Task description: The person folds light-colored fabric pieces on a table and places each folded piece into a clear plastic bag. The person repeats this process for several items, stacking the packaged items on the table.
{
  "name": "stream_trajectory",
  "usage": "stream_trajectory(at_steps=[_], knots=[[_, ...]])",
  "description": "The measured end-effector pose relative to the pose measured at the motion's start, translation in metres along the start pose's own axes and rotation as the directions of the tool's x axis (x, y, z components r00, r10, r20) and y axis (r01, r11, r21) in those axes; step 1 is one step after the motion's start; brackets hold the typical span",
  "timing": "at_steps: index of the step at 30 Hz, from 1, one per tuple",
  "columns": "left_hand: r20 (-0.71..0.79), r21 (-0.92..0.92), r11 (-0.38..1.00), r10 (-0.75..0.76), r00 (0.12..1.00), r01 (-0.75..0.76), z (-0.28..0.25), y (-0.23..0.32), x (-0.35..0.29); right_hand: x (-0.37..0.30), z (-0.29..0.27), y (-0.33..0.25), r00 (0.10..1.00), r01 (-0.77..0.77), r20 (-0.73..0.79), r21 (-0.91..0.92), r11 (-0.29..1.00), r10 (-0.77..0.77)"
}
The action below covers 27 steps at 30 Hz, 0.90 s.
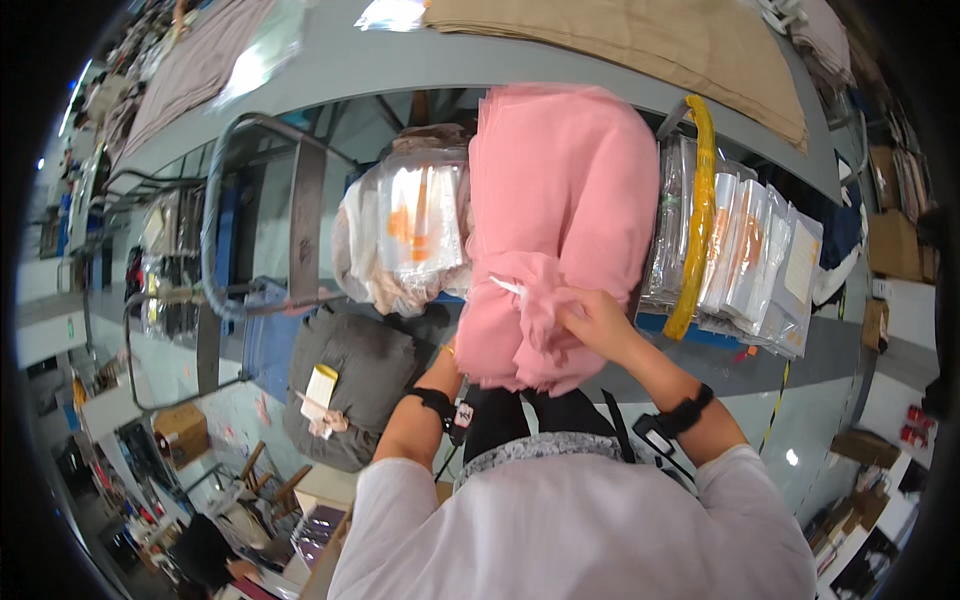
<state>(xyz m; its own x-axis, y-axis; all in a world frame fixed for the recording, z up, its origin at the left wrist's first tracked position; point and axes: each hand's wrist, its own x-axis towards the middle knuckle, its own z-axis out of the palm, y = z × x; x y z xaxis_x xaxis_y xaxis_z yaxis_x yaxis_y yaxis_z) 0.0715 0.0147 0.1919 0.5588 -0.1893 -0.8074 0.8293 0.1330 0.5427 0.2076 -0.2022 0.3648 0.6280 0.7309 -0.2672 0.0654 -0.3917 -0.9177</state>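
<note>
A thick bundle of folded pink cloth [560, 170] lies in front of me, its near end hanging toward my legs. Around its lower part runs a gathered band of the same sheer pink fabric [540, 300], bunched like a knot, with a small white tag [506, 285] poking out. My right hand [592, 322] is closed on this gathered band, fingers pinching its right side. My left forearm [432, 385] reaches to the bundle's lower left edge. The left hand goes under or behind the cloth, so its fingers are hidden.
Plastic-wrapped packets [750, 240] stand right of the bundle, beside a yellow-wrapped rail [700, 220]. More bagged garments [415, 215] sit at its left. A dark grey tied bundle [350, 375] lies lower left, near a metal cart frame [305, 210]. Beige cloth [640, 45] covers the far table.
</note>
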Motion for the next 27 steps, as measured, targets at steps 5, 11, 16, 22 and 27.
stream_trajectory(at_steps=[5, 11, 16, 22, 27], knots=[[0.041, 0.001, 0.999, -0.046, 0.998, 0.046, -0.020, -0.039, 0.037, 0.054, 0.035, 0.122, 0.910, -0.415, -0.162, -0.389, 0.823, 0.382], [0.209, 0.147, 0.980, 0.099, 0.973, -0.131, -0.070, -0.084, 0.044, 0.050, 0.051, 0.144, 0.901, -0.426, -0.243, -0.326, 0.844, 0.360], [0.110, 0.465, 0.874, 0.100, 0.989, -0.140, -0.129, -0.006, 0.032, 0.044, 0.074, 0.140, 0.899, -0.438, -0.259, -0.558, 0.705, 0.353], [0.229, 0.075, 0.614, 0.756, 0.613, -0.786, -0.103, 0.307, -0.130, 0.029, 0.082, 0.120, 0.819, -0.522, -0.467, -0.361, 0.773, 0.334], [0.740, -0.256, 0.136, 0.664, -0.104, -0.957, -0.066, 0.458, -0.350, -0.021, 0.018, 0.068, 0.869, -0.433, -0.073, -0.590, 0.681, 0.489]])
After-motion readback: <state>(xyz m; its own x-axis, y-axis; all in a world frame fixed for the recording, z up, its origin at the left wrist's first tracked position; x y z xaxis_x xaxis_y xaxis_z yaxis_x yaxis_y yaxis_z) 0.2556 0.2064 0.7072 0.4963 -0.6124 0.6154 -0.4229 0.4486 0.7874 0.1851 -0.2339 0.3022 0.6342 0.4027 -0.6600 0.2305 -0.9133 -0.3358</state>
